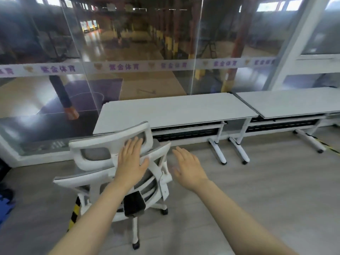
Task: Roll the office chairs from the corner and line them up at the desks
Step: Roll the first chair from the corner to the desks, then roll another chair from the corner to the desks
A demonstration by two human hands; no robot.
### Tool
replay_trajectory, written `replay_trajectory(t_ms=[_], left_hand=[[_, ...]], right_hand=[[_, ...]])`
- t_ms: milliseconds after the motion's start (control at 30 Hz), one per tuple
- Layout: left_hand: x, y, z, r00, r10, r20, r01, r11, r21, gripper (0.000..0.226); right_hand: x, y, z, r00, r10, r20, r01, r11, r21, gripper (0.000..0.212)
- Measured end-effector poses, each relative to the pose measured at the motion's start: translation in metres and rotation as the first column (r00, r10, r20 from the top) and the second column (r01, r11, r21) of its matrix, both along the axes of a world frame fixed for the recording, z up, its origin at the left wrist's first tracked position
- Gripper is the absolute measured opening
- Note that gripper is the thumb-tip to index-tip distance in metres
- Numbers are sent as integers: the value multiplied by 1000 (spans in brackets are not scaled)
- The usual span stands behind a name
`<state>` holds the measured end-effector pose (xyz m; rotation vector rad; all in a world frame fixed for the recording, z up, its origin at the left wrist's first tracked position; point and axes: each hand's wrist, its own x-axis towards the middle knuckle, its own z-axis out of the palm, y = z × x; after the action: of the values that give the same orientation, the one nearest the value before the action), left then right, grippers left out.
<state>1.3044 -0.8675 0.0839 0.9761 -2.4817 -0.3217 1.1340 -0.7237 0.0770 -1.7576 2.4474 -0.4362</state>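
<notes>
A white office chair (103,159) with grey mesh back and headrest stands on castors in front of the left end of a white desk (174,109). Its back faces me and its seat points toward the desk. My left hand (131,161) lies flat with straight fingers over the chair's upper back, just below the headrest. My right hand (189,167) hovers open in the air to the right of the chair back, holding nothing. A black armrest pad (134,203) sticks out near my left forearm.
A second white desk (287,102) adjoins the first on the right, both on wheeled legs against a glass wall (128,67). Grey floor (257,181) stretches to the right. Yellow-black tape (74,212) marks the floor at left. Blue items (5,203) lie at the far left edge.
</notes>
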Motion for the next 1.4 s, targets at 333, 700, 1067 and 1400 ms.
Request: replay_trajectory(t_ms=[333, 700, 1067, 1400], left_hand=[[-142, 200, 3, 856, -505, 112, 489, 861, 144, 61], [-184, 550, -31, 417, -888, 193, 873, 450, 188, 83], [-152, 920, -41, -212, -943, 258, 970, -170, 176, 59], [-74, 1246, -51, -629, -745, 222, 777, -606, 171, 54]], right_hand=[[-64, 275, 20, 853, -519, -45, 519, 855, -13, 57], [30, 658, -1, 377, -926, -14, 925, 375, 56, 58], [213, 958, -17, -331, -943, 38, 938, -324, 127, 58], [364, 1171, -37, -755, -650, 90, 654, -736, 173, 62]])
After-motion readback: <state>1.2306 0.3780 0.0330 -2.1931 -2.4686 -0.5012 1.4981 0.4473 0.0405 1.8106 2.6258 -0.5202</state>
